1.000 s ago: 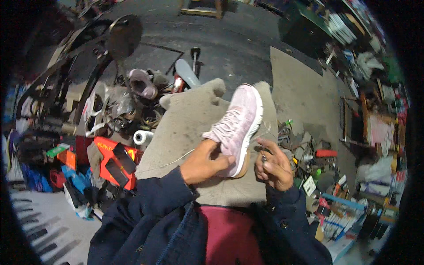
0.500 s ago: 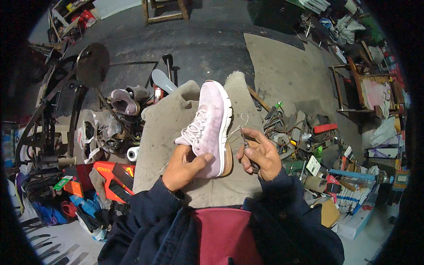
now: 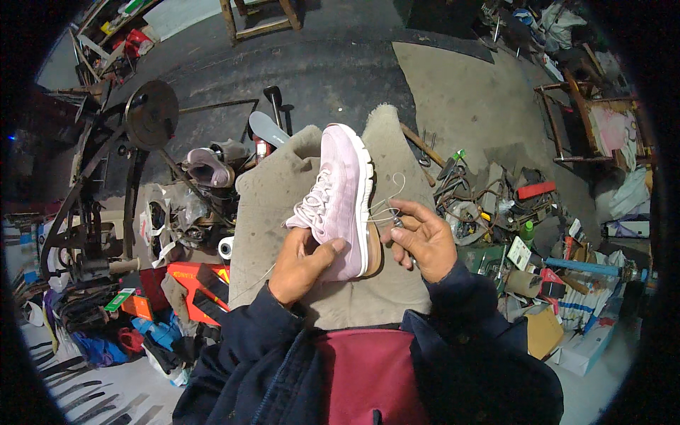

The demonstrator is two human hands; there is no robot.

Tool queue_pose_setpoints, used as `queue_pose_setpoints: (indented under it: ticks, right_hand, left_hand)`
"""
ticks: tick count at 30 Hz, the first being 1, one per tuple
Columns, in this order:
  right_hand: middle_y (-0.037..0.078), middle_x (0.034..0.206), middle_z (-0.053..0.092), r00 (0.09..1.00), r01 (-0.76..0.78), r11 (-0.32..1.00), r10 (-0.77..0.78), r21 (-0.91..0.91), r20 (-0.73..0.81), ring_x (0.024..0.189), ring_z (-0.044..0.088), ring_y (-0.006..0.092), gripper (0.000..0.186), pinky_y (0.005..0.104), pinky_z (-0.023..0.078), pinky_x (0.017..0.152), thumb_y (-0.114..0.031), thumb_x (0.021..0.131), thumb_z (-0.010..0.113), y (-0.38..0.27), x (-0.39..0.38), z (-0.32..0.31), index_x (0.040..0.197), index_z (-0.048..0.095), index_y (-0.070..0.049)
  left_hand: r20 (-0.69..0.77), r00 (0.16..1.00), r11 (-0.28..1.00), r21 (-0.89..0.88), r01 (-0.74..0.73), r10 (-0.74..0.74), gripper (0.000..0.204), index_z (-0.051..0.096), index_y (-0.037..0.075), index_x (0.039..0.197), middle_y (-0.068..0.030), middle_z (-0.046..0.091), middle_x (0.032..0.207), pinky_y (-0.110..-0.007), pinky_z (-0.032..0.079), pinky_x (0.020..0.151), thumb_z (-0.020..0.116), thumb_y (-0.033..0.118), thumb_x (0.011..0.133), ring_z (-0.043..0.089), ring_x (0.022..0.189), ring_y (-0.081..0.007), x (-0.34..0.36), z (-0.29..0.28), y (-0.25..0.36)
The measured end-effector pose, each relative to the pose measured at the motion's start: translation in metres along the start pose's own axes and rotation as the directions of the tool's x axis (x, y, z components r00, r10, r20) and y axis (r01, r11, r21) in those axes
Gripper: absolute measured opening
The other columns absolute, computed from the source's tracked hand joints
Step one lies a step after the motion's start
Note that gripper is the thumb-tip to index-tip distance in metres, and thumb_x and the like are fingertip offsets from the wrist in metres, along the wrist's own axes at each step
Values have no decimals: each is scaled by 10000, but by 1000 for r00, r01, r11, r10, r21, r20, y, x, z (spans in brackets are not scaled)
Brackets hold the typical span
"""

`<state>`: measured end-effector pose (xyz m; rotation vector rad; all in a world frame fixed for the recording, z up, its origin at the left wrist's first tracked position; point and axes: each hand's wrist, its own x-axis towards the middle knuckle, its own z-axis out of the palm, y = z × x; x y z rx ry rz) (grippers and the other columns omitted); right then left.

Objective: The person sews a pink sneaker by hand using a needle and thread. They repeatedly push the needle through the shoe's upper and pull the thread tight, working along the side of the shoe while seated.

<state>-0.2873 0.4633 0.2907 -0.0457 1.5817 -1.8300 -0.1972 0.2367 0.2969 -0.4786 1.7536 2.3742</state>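
A pale pink sneaker (image 3: 336, 205) with a white sole lies on the grey cloth over my lap, toe pointing away. My left hand (image 3: 303, 265) is closed on its heel end, thumb on the side and fingers in the shoe opening. Close to the right of the sole, my right hand (image 3: 423, 241) grips a small awl (image 3: 398, 222), its handle mostly hidden in the palm. A thin white thread (image 3: 401, 185) loops up by the right fingertips and runs to the sole edge. More thread trails left of my left hand.
Another pink shoe (image 3: 210, 168) sits to the left, near a black iron machine (image 3: 151, 117). A grey insole (image 3: 268, 129) lies beyond the cloth (image 3: 262, 212). Tools and scraps are heaped at right around a red block (image 3: 536, 190). An orange-red box (image 3: 190, 283) lies at left.
My right hand has turned, tipping the awl so that less of it shows, and its fingers have drawn in around the thread. The thread loop has shifted. My left hand keeps its hold on the sneaker.
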Motion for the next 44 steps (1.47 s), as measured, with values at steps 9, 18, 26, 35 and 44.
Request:
queue_pose_setpoints:
  ticks: [9,18,26,35,44]
  right_hand:
    - [-66,635,372,928,-201,964,131,172,350,487,303,21,486,196,253,452,-330,1044,608,-11,7,4,1417,510,-33]
    - [51,626,576,948,313,901,-318,-300,32,501,513,144,248,283,367,490,-225,983,655,15,-31,-26,835,610,-30]
    - [77,627,537,948,234,852,-307,-469,-84,563,509,205,424,336,399,569,-333,1042,566,37,-29,-29,783,551,2]
    - [57,634,507,943,232,899,-302,-371,-142,554,484,176,432,337,391,550,-372,1042,570,38,-20,-27,783,551,-28]
    - [63,623,540,846,392,542,-529,-744,60,512,488,177,417,337,396,503,-327,801,886,0,8,11,819,581,-44]
  left_hand:
    - [-117,991,994,74,76,-67,429,604,-42,1285,-87,696,1185,-306,517,907,728,114,905,640,1028,-134,3,10,-7]
    - [-114,990,919,392,-37,88,562,595,-48,1306,-151,679,1228,-360,491,990,806,154,826,639,1120,-248,17,27,-7]
    - [-130,992,887,458,55,6,531,613,-32,1288,-166,702,1192,-372,507,964,789,212,850,670,1076,-277,21,32,-2]
    - [-145,989,882,465,69,-1,518,618,-42,1285,-163,702,1191,-367,515,945,787,227,876,665,1071,-249,25,30,-4]
    - [64,997,836,548,10,-54,425,615,-29,1316,-130,719,1110,-305,512,928,721,184,964,654,1016,-154,-16,-2,38]
